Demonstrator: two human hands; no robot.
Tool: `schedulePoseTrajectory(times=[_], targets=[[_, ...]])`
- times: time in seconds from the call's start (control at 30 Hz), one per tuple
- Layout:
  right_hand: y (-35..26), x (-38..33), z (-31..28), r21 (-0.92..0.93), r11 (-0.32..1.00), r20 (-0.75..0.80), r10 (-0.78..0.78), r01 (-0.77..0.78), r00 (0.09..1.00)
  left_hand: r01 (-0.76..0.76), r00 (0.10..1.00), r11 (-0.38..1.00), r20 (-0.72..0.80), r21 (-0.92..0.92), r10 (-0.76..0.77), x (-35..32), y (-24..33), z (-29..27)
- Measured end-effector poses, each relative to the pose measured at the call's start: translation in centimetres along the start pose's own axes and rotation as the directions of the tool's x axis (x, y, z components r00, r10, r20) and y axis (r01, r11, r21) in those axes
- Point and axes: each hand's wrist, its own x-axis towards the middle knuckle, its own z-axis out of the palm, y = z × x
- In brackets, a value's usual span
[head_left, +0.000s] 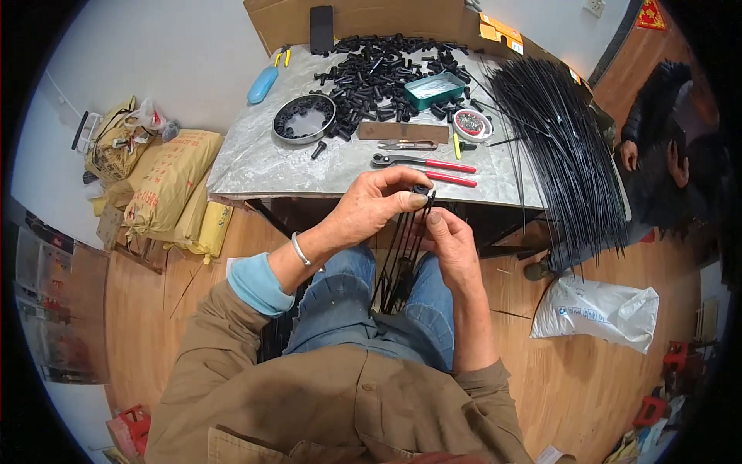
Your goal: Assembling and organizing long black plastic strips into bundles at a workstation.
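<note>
Over my lap, in front of the table edge, my left hand [371,205] pinches a small round black cap [420,189] between thumb and fingers. Several thin black rods [400,255] hang down from that cap between my knees. My right hand [456,243] is closed just below and to the right, its thumb and fingertips around the rods near the cap. Exactly how many rods the right fingers grip is hidden. Past my hands, pliers with red handles [425,165] lie on the table, and scissors [407,145] rest beyond them.
The grey table [243,166] bears a heap of black bolt-like parts [371,73], a round metal tray [305,120], a green box [434,90], and a bundle of black rods [560,147] overhanging its right side. A white sack [595,313] lies on the floor. Another person [665,147] sits at right.
</note>
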Motion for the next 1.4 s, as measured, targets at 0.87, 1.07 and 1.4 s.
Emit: schedulePoseTrajectory(times=[0.87,1.07,1.4], targets=[[-0.5,0.6,-2.0,-0.395,0.918,0.237,0.152,-0.048,0.960,0.140,0.986,0.955,0.125,-0.262,-0.111,-1.1,-1.0,-0.6],[-2.0,-0.1,-2.4,-0.410,0.908,0.302,0.220,-0.082,0.928,0.142,0.890,0.948,0.456,-0.286,0.004,0.2,-1.7,-0.6],[1.6,1.2,-0.2,-0.585,0.805,-0.054,-0.162,0.101,0.985,-0.051,0.918,0.998,-0.394,-0.019,0.040,-0.9,-3.0,3.7]])
